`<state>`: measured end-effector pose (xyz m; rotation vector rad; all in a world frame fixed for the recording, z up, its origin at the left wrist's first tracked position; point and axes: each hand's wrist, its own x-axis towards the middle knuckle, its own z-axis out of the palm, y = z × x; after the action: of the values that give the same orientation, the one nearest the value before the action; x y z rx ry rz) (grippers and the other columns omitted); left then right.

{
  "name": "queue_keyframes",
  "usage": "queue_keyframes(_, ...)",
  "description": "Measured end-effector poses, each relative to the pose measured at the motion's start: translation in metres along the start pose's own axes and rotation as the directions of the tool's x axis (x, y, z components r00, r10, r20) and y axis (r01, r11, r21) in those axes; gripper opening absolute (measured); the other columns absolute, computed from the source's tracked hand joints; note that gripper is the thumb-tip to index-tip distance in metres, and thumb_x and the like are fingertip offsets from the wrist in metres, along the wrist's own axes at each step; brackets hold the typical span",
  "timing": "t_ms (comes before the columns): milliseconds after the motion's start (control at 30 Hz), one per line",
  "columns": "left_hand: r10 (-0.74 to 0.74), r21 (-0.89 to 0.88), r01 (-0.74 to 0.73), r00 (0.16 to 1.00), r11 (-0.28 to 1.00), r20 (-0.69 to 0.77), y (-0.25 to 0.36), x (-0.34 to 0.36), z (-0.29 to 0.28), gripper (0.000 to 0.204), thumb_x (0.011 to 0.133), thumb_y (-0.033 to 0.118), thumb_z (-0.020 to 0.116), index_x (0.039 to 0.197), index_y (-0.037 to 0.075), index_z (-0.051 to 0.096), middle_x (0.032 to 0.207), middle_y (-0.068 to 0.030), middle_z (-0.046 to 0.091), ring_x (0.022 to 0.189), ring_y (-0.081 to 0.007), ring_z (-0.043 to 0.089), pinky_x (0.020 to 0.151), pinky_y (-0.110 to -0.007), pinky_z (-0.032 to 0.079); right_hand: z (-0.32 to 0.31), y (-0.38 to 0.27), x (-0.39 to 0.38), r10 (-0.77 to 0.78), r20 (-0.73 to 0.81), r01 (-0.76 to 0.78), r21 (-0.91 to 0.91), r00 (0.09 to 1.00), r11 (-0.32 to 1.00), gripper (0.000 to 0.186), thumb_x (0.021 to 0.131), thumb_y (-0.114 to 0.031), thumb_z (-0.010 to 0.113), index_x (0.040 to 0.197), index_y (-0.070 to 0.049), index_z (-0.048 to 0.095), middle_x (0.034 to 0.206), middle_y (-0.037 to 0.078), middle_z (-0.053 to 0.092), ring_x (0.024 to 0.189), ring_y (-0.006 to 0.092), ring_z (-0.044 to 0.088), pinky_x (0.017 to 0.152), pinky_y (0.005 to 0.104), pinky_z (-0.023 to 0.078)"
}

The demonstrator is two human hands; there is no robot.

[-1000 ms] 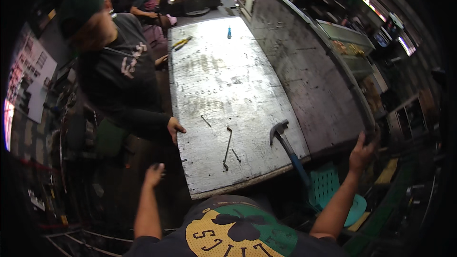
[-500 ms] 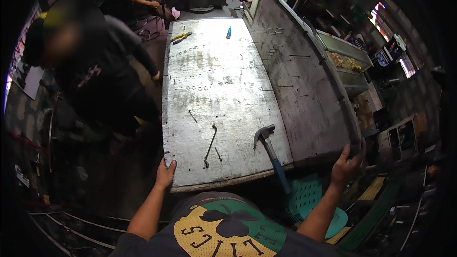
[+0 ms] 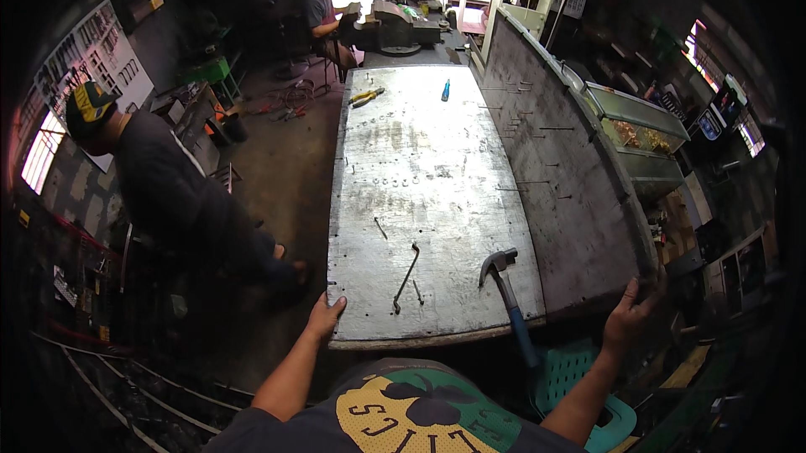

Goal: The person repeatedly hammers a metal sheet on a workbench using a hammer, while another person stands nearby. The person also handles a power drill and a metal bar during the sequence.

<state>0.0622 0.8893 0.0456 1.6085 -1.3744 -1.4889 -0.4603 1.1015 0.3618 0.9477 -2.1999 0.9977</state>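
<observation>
The other worker (image 3: pixel 185 176) has let go of the counter (image 3: pixel 453 209) and walked off to the left of the frame. The person's left hand (image 3: pixel 326 317) has come onto the counter's near left edge. So it looks like this person is now alone with the big pieces. The left thumb lies on top, but the fingers are hidden, so I cannot tell if it pinches. The right hand (image 3: pixel 624 319) is at the bottom corner of the dark board (image 3: pixel 579 184), thumb up; it is too dark to tell if it grips.

The counter fills the middle of the frame. The dark board leans up along its right side, with nails poking out. On the counter lie a hammer (image 3: pixel 501 272), a bent rod (image 3: pixel 405 281), yellow pliers (image 3: pixel 366 97) and a blue screwdriver (image 3: pixel 446 90).

A green chair (image 3: pixel 564 373) is at lower right. Someone sits (image 3: pixel 321 18) at the top, near a bright opening.
</observation>
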Motion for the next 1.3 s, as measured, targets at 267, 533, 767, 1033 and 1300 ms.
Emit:
queue_keyframes(267,-0.110,-0.469,0.243,0.950,0.849,0.292,-0.022,-0.009,-0.008,0.074,0.105,0.041,0.067,0.159,-0.002,0.040,0.148,-0.0163,0.059,0.134,-0.0281,0.058,0.115,-0.041,0.044,0.001,0.003,0.001,-0.088,-0.040,0.073,-0.285,0.995,0.956,0.054,0.110,-0.026,0.058,0.155,0.000,0.044,0.151,0.026,0.054,0.140,0.0422,0.053,0.115,0.0472,0.043)
queue_keyframes(533,0.007,-0.478,0.246,0.884,0.843,0.467,-0.031,0.004,-0.015,0.066,0.107,0.037,0.067,0.155,-0.003,0.046,0.145,-0.0137,0.062,0.131,-0.0237,0.059,0.115,-0.039,0.045,0.015,0.029,0.001,-0.058,-0.063,0.047,-0.168,0.996,0.985,0.059,0.111,-0.034,0.054,0.158,-0.003,0.039,0.156,0.028,0.048,0.142,0.0438,0.050,0.115,0.0499,0.043)
queue_keyframes(767,0.094,-0.310,0.029,0.923,0.950,0.374,-0.047,0.012,-0.009,0.067,0.105,0.039,0.069,0.152,-0.004,0.048,0.143,-0.0158,0.064,0.131,-0.0234,0.059,0.115,-0.037,0.044,0.015,0.043,0.002,0.046,-0.047,-0.059,-0.331,0.998,0.942,0.066,0.112,-0.044,0.048,0.162,-0.003,0.032,0.160,0.027,0.046,0.146,0.0412,0.049,0.115,0.0482,0.043)
queue_keyframes(1033,0.132,-0.178,-0.083,0.951,0.980,0.280,-0.038,0.005,-0.012,0.074,0.104,0.041,0.069,0.156,-0.004,0.040,0.146,-0.0212,0.062,0.136,-0.0288,0.058,0.118,-0.039,0.041,0.009,0.018,-0.003,0.136,-0.019,-0.133,-0.378,0.991,0.916,0.064,0.112,-0.047,0.047,0.163,-0.012,0.032,0.155,0.025,0.054,0.140,0.0457,0.055,0.111,0.0515,0.046)
queue_keyframes(1300,0.108,-0.172,-0.045,0.919,0.984,0.379,-0.032,0.009,-0.019,0.080,0.105,0.043,0.067,0.160,-0.004,0.032,0.149,-0.0200,0.059,0.140,-0.0284,0.053,0.119,-0.040,0.039,0.013,0.016,-0.001,0.159,-0.055,-0.168,-0.248,0.986,0.954,0.063,0.111,-0.032,0.053,0.161,-0.001,0.032,0.158,0.029,0.048,0.148,0.0432,0.046,0.119,0.0473,0.039)
